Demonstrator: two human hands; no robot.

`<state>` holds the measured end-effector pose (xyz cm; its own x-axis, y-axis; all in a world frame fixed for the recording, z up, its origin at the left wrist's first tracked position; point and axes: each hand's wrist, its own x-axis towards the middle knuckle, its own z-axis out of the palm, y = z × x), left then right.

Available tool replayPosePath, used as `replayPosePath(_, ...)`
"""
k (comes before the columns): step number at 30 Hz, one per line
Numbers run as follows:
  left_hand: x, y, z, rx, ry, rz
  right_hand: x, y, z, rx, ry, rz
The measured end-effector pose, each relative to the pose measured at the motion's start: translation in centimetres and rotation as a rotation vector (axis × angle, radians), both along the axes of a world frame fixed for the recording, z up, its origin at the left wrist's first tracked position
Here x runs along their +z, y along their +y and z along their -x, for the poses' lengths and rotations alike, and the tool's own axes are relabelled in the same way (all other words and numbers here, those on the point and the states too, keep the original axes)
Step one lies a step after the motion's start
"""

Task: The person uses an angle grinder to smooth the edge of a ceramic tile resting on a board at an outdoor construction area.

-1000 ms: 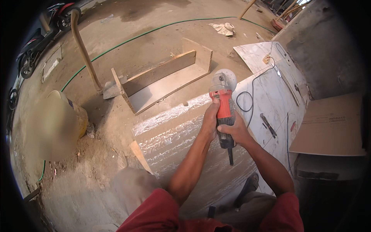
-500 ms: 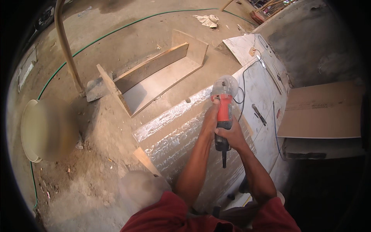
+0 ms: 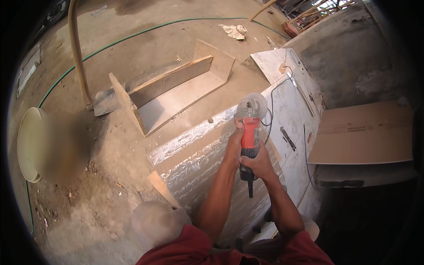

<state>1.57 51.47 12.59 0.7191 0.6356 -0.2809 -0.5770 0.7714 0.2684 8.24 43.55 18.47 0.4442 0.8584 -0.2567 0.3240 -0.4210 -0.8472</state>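
Observation:
A red and black angle grinder [image 3: 249, 137], with a pale disc at its far end, is held over a board with silvery, crinkled strips [image 3: 185, 154]. My left hand [image 3: 233, 145] grips it near the head, thumb on the red body. My right hand [image 3: 259, 163] is wrapped round the black rear of the body. Just right of the board, white marble-patterned sheets [image 3: 296, 110] carry a dark cord [image 3: 273, 92] and a dark hand tool [image 3: 288, 138], possibly pliers.
An open wooden trough [image 3: 176, 95] lies ahead, near a leaning pole [image 3: 77, 57], a green hose [image 3: 132, 33] and a crumpled sack [image 3: 233, 32]. A pale bucket [image 3: 28, 145] stands left. Right are cardboard-coloured panels [image 3: 360, 132] by a concrete wall [image 3: 349, 66].
The grinder and both hands have moved down in the picture, away from its earliest position, still gripped alike. The view has shifted, so the surroundings sit farther left.

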Motion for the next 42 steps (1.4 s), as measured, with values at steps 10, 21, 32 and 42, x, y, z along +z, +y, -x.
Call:
replayPosePath(10,-1.4,0.4,-1.1,0.003,-0.038,0.013,0.4,0.5,-1.1,0.025,0.088,0.117)
replayPosePath(21,-6.7,-0.4,-0.8,-0.022,0.652,-0.208,-3.6,0.2,-0.9,-0.09,0.487,0.329)
replayPosePath(32,-7.5,0.8,-0.6,-0.019,0.652,-0.154,-5.2,1.5,-0.5,-0.159,0.406,0.404)
replayPosePath(42,-8.6,1.9,-1.3,0.031,0.694,-0.149,-5.4,3.2,-1.1,-0.145,0.398,0.448)
